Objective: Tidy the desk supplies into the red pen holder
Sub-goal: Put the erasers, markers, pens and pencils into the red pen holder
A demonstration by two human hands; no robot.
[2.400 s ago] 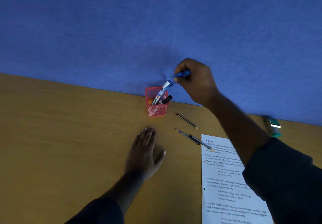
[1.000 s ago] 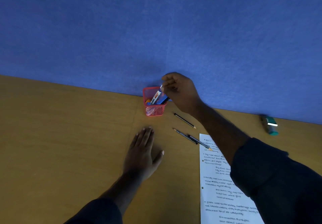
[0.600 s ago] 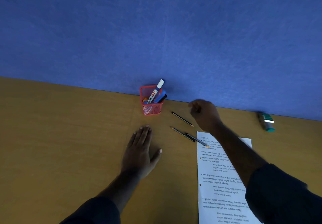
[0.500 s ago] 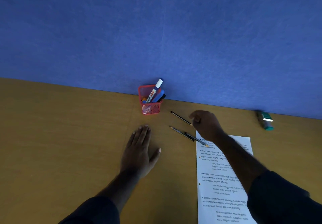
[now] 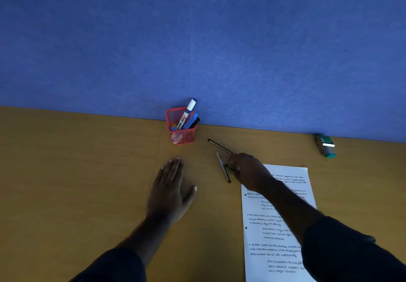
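From the head camera, the red pen holder [image 5: 182, 128] stood on the wooden table [image 5: 77, 172], right against the blue wall panel [image 5: 197, 40]. A white-and-blue marker [image 5: 186, 113] leaned out of it toward the right, with a blue pen [image 5: 191, 121] and a black pen [image 5: 195, 122] beside it in the same holder; smaller items lower inside could not be made out.

The left hand [image 5: 170, 190] lay flat on the table in front of the holder, palm down, fingers straight and together, thumb spread, holding nothing.

The right hand [image 5: 247, 169] reached over the top corner of a printed sheet [image 5: 276, 227], its fingers curled and pinching a thin pen [image 5: 223, 167] that angled up off the table, blurred. A second dark stick crossed under the fingers; whether it was also gripped could not be told. A black pencil [image 5: 219, 146] lay loose on the table just beyond the knuckles, between hand and holder.

A green-and-white object [image 5: 325, 146] lay well to the right, near the wall.
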